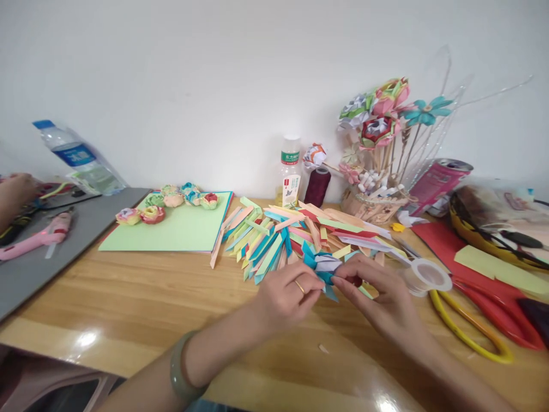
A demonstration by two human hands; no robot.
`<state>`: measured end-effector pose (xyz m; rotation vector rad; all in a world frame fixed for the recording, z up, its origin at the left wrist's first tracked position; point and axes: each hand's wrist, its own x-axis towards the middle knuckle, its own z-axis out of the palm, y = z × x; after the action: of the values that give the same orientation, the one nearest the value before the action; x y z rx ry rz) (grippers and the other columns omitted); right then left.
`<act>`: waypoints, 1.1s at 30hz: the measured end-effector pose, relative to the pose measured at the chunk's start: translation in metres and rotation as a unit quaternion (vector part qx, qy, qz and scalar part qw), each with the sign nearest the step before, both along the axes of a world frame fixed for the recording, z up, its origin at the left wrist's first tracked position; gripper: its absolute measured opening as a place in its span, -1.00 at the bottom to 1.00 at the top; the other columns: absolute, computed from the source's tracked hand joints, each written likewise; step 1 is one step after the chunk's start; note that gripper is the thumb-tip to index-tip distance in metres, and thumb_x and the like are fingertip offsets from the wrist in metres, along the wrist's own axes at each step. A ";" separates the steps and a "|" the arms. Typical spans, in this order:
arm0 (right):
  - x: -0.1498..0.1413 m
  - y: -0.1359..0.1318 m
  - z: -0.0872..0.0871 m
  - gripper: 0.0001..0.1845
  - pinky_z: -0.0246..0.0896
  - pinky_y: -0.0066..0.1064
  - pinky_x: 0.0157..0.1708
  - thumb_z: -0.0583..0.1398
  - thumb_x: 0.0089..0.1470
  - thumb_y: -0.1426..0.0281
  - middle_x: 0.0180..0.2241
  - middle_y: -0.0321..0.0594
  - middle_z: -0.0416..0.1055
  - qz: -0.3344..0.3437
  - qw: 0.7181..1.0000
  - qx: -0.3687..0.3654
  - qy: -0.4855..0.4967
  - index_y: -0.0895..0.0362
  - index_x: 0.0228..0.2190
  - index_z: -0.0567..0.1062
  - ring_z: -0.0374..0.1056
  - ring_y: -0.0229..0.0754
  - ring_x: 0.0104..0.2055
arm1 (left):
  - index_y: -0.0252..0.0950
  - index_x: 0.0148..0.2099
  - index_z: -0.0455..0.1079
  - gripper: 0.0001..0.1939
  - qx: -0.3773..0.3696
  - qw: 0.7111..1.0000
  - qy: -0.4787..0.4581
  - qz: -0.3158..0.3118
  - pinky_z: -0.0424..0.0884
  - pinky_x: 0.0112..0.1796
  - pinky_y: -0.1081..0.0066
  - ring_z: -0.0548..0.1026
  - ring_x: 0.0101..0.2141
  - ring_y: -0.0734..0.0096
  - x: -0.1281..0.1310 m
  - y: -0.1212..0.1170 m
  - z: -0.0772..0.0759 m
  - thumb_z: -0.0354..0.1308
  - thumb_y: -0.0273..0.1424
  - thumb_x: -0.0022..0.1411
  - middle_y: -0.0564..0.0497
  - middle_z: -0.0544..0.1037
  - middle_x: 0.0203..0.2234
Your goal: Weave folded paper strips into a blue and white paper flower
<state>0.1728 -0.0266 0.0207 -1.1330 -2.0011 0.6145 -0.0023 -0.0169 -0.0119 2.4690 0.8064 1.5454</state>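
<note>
Between my two hands, over the wooden table, is a paper flower [326, 264] with a pale lilac centre and blue outer petals. My left hand [285, 294] is closed, its thumb and finger pinching the flower's left lower side. On the right side my right hand [377, 292] grips the flower with bent fingers and thumb. Just behind the flower lies a heap of folded paper strips [274, 237] in blue, green, yellow, peach and red. A white ribbon spool [431, 274] lies close to my right hand.
Finished paper flowers [153, 214] sit on green paper sheets [171, 237]. Yellow- and red-handled scissors [467, 337] are at the right. Behind stand a bottle [291, 171], a thread cone [318, 187] and a flower basket [373, 207]. At far left are a pink glue gun [43, 236] and another person's hand [17, 191].
</note>
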 end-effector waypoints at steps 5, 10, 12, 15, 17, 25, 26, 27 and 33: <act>0.003 0.002 -0.003 -0.87 0.09 -0.42 -0.46 0.09 0.08 0.40 -0.51 -0.31 0.26 -0.021 1.000 -0.008 -0.006 0.11 -0.50 0.34 0.19 -0.26 -0.46 | -0.35 -0.34 0.33 -0.88 0.009 0.999 0.034 0.009 0.41 -0.38 0.52 0.47 -0.41 0.50 -0.001 -0.001 0.001 0.00 -0.59 0.11 -0.03 0.49 -0.47; 0.003 0.005 -0.003 -0.86 0.09 -0.42 -0.46 0.08 0.08 0.39 -0.51 -0.31 0.27 -0.033 0.999 -0.004 -0.013 0.11 -0.50 0.35 0.19 -0.25 -0.46 | -0.34 -0.35 0.32 -0.85 0.003 0.999 0.053 0.012 0.41 -0.35 0.50 0.46 -0.42 0.51 -0.001 -0.001 0.005 -0.07 -0.58 0.15 -0.03 0.49 -0.46; 0.003 0.006 -0.002 -0.84 0.09 -0.43 -0.47 0.08 0.08 0.37 -0.52 -0.31 0.27 -0.037 0.999 -0.016 -0.009 0.11 -0.51 0.35 0.19 -0.25 -0.47 | -0.35 -0.34 0.31 -0.85 -0.006 0.998 0.057 0.007 0.41 -0.37 0.52 0.46 -0.41 0.49 -0.001 -0.002 0.007 -0.08 -0.59 0.14 -0.05 0.49 -0.46; 0.004 0.007 -0.001 -0.82 0.10 -0.44 -0.48 0.08 0.08 0.35 -0.53 -0.31 0.27 -0.043 0.998 -0.038 0.002 0.11 -0.52 0.35 0.19 -0.25 -0.47 | -0.34 -0.35 0.29 -0.84 -0.013 0.999 0.052 0.005 0.41 -0.39 0.52 0.45 -0.41 0.49 -0.001 -0.002 0.007 -0.09 -0.61 0.14 -0.04 0.47 -0.48; 0.005 0.008 -0.001 -0.80 0.12 -0.43 -0.48 0.08 0.07 0.32 -0.53 -0.30 0.28 -0.047 0.997 -0.051 0.013 0.11 -0.54 0.35 0.20 -0.24 -0.47 | -0.32 -0.35 0.27 -0.84 -0.011 0.999 0.035 0.004 0.41 -0.39 0.52 0.44 -0.42 0.50 -0.001 -0.003 0.007 -0.09 -0.61 0.13 -0.03 0.46 -0.49; 0.003 0.007 0.003 -0.76 0.09 -0.44 -0.50 0.11 0.02 0.26 -0.56 -0.31 0.25 -0.055 0.990 -0.105 0.075 0.12 -0.59 0.35 0.18 -0.25 -0.49 | -0.31 -0.32 0.25 -0.84 -0.034 0.998 -0.025 -0.036 0.41 -0.38 0.53 0.45 -0.38 0.50 -0.001 -0.003 0.002 -0.04 -0.65 0.10 -0.03 0.43 -0.44; 0.003 0.007 0.003 -0.76 0.09 -0.45 -0.51 0.12 0.01 0.26 -0.57 -0.32 0.25 -0.056 0.988 -0.113 0.085 0.12 -0.59 0.35 0.17 -0.26 -0.49 | -0.31 -0.32 0.25 -0.84 -0.034 0.998 -0.030 -0.037 0.41 -0.37 0.53 0.45 -0.38 0.51 -0.001 -0.002 0.002 -0.04 -0.65 0.10 -0.03 0.42 -0.43; 0.003 0.007 0.003 -0.76 0.10 -0.45 -0.51 0.13 0.00 0.26 -0.57 -0.32 0.25 -0.060 0.986 -0.125 0.097 0.12 -0.60 0.35 0.17 -0.26 -0.50 | -0.30 -0.33 0.24 -0.84 -0.034 0.998 -0.036 -0.038 0.41 -0.36 0.52 0.44 -0.38 0.51 -0.001 -0.002 0.001 -0.04 -0.65 0.09 -0.03 0.42 -0.43; 0.014 0.016 -0.005 -0.84 0.19 -0.46 -0.47 0.18 -0.05 0.28 -0.56 -0.34 0.28 -0.120 0.946 -0.190 0.233 0.10 -0.55 0.38 0.24 -0.27 -0.49 | -0.28 -0.31 0.21 -0.82 -0.079 0.988 -0.091 -0.096 0.40 -0.29 0.42 0.44 -0.30 0.46 -0.003 0.002 -0.002 -0.07 -0.65 0.11 -0.02 0.39 -0.38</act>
<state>0.1869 -0.0110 0.0156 -1.2865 -1.3507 1.0584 -0.0054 -0.0144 -0.0143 2.1848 0.6144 1.5462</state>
